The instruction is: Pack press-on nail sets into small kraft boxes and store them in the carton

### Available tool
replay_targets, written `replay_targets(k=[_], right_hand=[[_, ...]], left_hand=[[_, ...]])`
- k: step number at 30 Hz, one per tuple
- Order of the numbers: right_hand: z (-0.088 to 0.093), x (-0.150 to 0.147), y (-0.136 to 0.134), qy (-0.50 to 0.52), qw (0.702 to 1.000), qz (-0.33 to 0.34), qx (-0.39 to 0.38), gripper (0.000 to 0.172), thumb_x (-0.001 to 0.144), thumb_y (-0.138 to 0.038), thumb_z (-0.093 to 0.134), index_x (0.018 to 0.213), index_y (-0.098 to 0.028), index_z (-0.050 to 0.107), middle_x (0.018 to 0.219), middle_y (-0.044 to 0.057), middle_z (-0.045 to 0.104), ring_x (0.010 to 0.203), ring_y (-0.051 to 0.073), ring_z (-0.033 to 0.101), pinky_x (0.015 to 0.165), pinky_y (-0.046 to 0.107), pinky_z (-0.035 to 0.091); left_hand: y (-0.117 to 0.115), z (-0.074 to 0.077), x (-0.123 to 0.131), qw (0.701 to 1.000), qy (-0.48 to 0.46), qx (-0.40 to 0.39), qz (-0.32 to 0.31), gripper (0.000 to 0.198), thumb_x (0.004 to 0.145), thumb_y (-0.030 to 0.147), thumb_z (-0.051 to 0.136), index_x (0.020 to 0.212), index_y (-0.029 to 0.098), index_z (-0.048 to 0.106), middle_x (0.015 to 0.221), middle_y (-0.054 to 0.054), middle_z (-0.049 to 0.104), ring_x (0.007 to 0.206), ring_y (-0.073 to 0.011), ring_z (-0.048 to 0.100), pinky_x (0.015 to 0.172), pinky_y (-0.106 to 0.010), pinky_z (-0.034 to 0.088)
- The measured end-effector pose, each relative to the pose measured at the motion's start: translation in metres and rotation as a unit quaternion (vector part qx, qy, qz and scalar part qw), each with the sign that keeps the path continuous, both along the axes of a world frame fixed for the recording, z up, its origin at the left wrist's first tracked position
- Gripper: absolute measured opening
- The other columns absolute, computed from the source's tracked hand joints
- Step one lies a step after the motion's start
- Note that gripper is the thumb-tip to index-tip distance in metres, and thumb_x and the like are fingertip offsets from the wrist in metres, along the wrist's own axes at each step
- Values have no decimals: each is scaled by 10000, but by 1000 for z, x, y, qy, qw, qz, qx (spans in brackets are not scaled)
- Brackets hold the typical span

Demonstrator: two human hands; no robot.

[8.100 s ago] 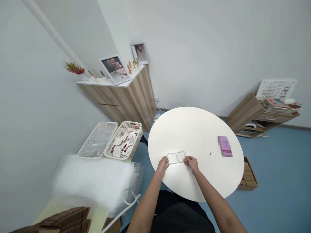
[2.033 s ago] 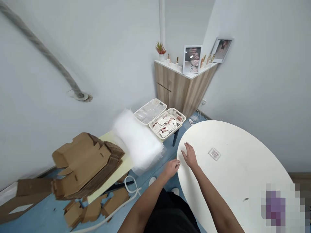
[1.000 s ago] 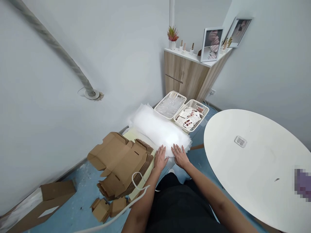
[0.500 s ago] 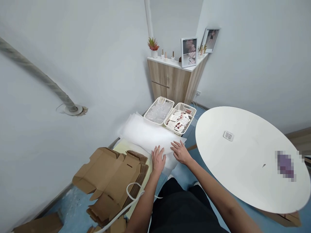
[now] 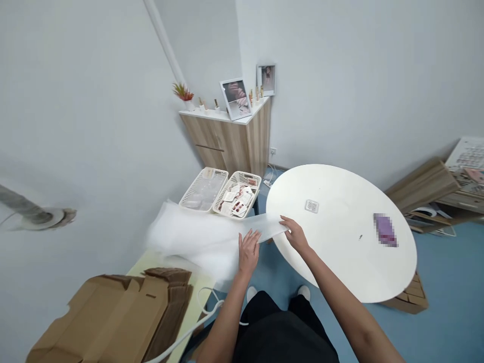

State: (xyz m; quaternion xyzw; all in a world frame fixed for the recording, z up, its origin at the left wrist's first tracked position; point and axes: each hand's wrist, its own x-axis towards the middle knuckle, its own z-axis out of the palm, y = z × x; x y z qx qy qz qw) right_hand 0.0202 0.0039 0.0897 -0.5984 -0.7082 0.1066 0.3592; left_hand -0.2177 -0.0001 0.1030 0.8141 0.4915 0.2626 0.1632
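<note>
A thin white translucent sheet stretches from the pile of white sheets toward the round table. My right hand pinches its far right end, beside the table's left edge. My left hand lies on the sheet near the pile's right side, fingers spread and pointing forward. Just beyond the pile sit two white baskets: the left basket holds clear plastic pieces, and the right basket holds printed cards with small reddish items.
The white round table on the right bears a small clear tray and a blurred purple item. Flattened cardboard boxes are stacked at the lower left, near a white cable. A wooden cabinet stands in the corner.
The view has turned to the right. My right hand has closed on the sheet's end and drawn it out rightward toward the round table. My left hand remains on the sheet.
</note>
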Motion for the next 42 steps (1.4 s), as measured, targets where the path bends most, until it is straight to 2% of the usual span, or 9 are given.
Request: replay_targets(k=[7, 12, 16, 22, 27, 31, 35, 38, 42], right_hand=[[4, 161, -47, -55, 995, -70, 38, 366, 839, -106, 422, 1114, -199, 645, 1248, 98, 640, 1307, 256, 480, 1027, 534, 462], [-29, 264, -108, -74, 983, -170, 2, 357, 830, -129, 431, 1097, -201, 656, 1241, 96, 645, 1326, 275, 451, 1015, 541, 466], [-65, 307, -154, -76, 972, -218, -43, 348, 830, -143, 423, 1062, -163, 683, 1198, 135, 663, 1307, 298, 470, 1008, 541, 470], [-108, 307, -204, -59, 958, -254, -121, 407, 805, -136, 420, 1105, -179, 692, 1229, 140, 649, 1304, 306, 476, 1027, 571, 441], [-106, 279, -221, -66, 963, -215, -150, 407, 804, -176, 430, 1120, -196, 686, 1251, 118, 642, 1272, 310, 506, 1029, 575, 418], [-85, 243, -217, -83, 967, -173, -170, 329, 900, -339, 462, 1134, -252, 675, 1307, 100, 611, 1249, 318, 505, 1036, 572, 364], [-66, 218, -192, -85, 959, -199, -181, 322, 952, -414, 422, 950, -257, 703, 1189, 84, 660, 1128, 306, 535, 931, 534, 393], [-58, 217, -149, -87, 958, -208, -175, 321, 963, -336, 393, 900, -224, 687, 1076, 92, 671, 1024, 273, 548, 873, 464, 414], [-58, 216, -76, -110, 960, -142, -213, 266, 892, -156, 431, 1035, -185, 654, 1090, 102, 653, 983, 247, 547, 828, 373, 440]], left_hand=[[-9, -35, 109, 996, 72, -11, -41, 497, 903, 147, 377, 1381, 235, 481, 1443, -89, 500, 1403, -274, 356, 1158, -631, 166], [-14, -68, 188, 990, 122, -25, -72, 463, 870, 118, 387, 1280, 234, 571, 1434, -105, 507, 1394, -286, 368, 1135, -640, 209], [-27, -91, 237, 982, 160, -53, -91, 460, 880, 118, 358, 1270, 215, 581, 1463, -135, 464, 1407, -308, 339, 1128, -636, 216], [-32, -104, 251, 978, 184, -75, -68, 567, 781, 83, 433, 1332, 185, 519, 1474, -172, 425, 1370, -351, 364, 1082, -581, 325], [-19, -98, 220, 979, 189, -74, -25, 488, 779, 106, 437, 1243, 204, 556, 1302, -164, 532, 1187, -348, 491, 935, -510, 452], [1, -104, 189, 968, 149, -104, 172, 501, 758, 173, 487, 1259, 182, 507, 1285, -186, 489, 1158, -372, 493, 869, -507, 471], [22, -114, 167, 926, 25, -159, 342, 469, 775, 241, 510, 1241, 203, 485, 1223, -174, 519, 1170, -354, 520, 893, -499, 468], [35, -114, 163, 916, -20, -201, 347, 419, 830, 325, 498, 1229, 198, 479, 1229, -172, 534, 1194, -335, 519, 944, -482, 452], [45, -106, 168, 921, -16, -205, 332, 410, 837, 344, 532, 1208, 175, 492, 1234, -179, 547, 1218, -348, 498, 979, -501, 426]])
